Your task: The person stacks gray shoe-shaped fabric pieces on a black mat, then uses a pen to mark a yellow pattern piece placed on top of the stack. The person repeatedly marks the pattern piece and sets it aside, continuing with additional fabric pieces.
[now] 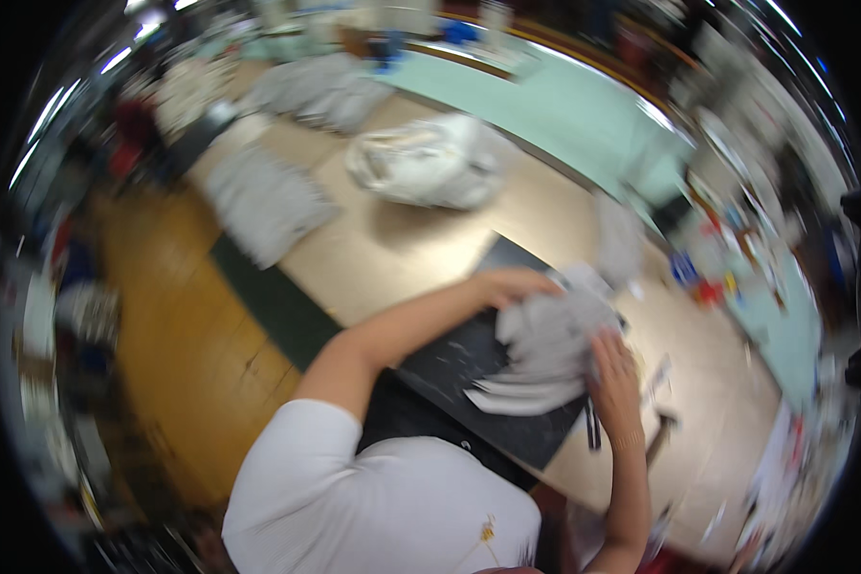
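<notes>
A stack of light grey cloth pieces (550, 344) lies over a dark board (454, 359) in front of me, its near edges fanned out in layers. My left hand (518, 285) grips the far left edge of the stack, fingers bent over it. Along the right side, my right hand (614, 378) is closed against the cloth, with the fingers pointing away from me. Motion blurs both hands and the stack, so the exact kind of cloth piece cannot be made out.
A white bundle (426, 161) sits on the tan table (354, 273) beyond the board. Grey cloth piles (266, 203) lie at the left and far left. Another grey piece (620, 239) is at the far right. Near my right forearm lies a dark-headed tool (662, 426), possibly a hammer.
</notes>
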Tool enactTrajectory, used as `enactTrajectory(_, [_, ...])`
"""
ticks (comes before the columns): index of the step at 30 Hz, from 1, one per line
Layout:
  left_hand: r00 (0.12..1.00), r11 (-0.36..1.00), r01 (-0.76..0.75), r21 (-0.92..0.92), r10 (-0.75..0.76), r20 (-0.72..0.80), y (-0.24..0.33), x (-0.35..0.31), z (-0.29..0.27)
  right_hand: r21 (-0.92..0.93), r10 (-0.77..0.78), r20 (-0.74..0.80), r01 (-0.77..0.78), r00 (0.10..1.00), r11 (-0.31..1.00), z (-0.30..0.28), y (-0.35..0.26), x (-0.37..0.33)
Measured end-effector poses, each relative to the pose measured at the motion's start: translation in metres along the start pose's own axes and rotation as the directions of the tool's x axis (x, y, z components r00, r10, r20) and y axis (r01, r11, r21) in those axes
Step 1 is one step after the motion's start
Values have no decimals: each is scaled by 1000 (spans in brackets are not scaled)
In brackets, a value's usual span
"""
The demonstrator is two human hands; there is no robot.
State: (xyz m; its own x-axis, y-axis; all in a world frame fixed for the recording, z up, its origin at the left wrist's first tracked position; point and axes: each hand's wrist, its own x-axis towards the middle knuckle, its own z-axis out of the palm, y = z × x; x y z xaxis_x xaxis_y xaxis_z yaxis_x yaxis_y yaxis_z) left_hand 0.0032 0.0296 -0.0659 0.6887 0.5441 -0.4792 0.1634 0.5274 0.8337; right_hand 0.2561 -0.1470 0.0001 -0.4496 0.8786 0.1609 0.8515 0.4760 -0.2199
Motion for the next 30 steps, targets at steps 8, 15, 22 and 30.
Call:
enactTrajectory(8, [946, 456, -316, 832, 216, 241, 1, 27, 56, -46, -96, 13, 96, 995, 994, 12, 8, -9])
enactTrajectory(15, [962, 653, -252, 714, 248, 112, 11, -45, 89, 102, 45, -186, -27, 982, 994, 26, 24, -3])
enactTrajectory(22, [920, 561, -368, 742, 336, 202, -6, -37, 80, 269, 101, -274, -25, 956, 963, 46, 23, -5])
enactTrajectory(30, [911, 222, -264, 939, 376, 167, 15, -117, 69, 464, 316, -320, -143, 893, 874, 73, -43, 16])
